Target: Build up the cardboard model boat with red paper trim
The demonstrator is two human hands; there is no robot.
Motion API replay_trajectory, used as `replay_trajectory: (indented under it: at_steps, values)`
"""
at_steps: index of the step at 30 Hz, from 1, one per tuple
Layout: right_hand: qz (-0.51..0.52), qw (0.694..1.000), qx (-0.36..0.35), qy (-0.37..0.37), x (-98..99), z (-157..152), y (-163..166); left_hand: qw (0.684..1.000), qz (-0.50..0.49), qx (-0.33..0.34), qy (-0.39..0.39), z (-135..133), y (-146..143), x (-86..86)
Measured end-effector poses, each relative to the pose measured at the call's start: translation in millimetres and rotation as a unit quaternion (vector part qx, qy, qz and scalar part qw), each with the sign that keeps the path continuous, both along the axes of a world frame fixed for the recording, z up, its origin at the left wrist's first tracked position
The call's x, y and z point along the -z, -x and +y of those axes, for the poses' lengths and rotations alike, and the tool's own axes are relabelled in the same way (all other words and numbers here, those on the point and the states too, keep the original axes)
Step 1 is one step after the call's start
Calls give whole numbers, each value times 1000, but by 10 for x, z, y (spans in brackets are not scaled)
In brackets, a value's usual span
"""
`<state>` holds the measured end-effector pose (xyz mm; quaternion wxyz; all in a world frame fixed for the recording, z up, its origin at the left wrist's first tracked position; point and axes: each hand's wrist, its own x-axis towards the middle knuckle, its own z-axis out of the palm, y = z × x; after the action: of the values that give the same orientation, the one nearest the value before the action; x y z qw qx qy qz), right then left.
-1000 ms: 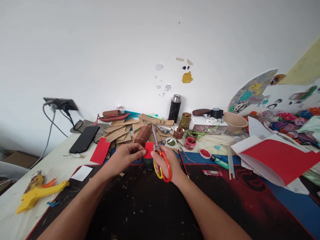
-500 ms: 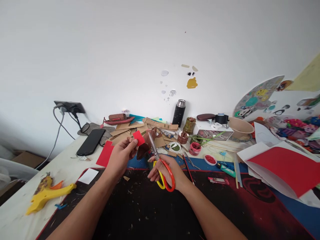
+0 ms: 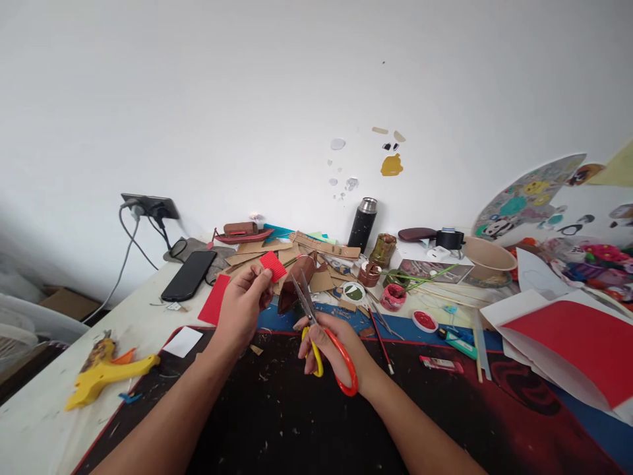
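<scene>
Between thumb and fingers my left hand (image 3: 247,293) pinches a small piece of red corrugated paper (image 3: 273,265). My right hand (image 3: 333,343) grips scissors (image 3: 307,305) with one red and one yellow handle loop. The handles are spread and the blades are slightly parted, pointing up and away from me. Their tips are close to the red piece, apart from it on its right. Behind the blades lies a brown boat-shaped piece (image 3: 299,274), partly covered by the scissors and the left hand. A larger red sheet (image 3: 214,300) lies left of my left hand.
A yellow glue gun (image 3: 106,376) and black phone (image 3: 188,276) lie on the left. Cardboard scraps (image 3: 252,256), a dark thermos (image 3: 363,227), paint jars (image 3: 394,297) and a small red boat (image 3: 243,234) line the back. Red-and-white sheets (image 3: 573,346) are at right.
The scissors' handles have spread wider and the blades have parted. The red piece is still in my left hand. The whole view has shifted, so things on the table appear further right.
</scene>
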<state>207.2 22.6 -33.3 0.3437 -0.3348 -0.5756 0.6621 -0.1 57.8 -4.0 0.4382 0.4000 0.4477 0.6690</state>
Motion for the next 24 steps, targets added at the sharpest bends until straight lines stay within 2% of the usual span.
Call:
replay_trajectory:
  at_steps: [7, 14, 24]
  values:
    - [-7, 999, 38, 1, 50, -2, 34, 1000, 22, 20, 3, -24, -39, 23]
    - [-23, 999, 41, -21, 71, -4, 42, 991, 115, 54, -37, -121, -158, -30]
    - [-28, 998, 44, -25, 48, -22, 39, 991, 116, 61, -36, -119, -184, -14]
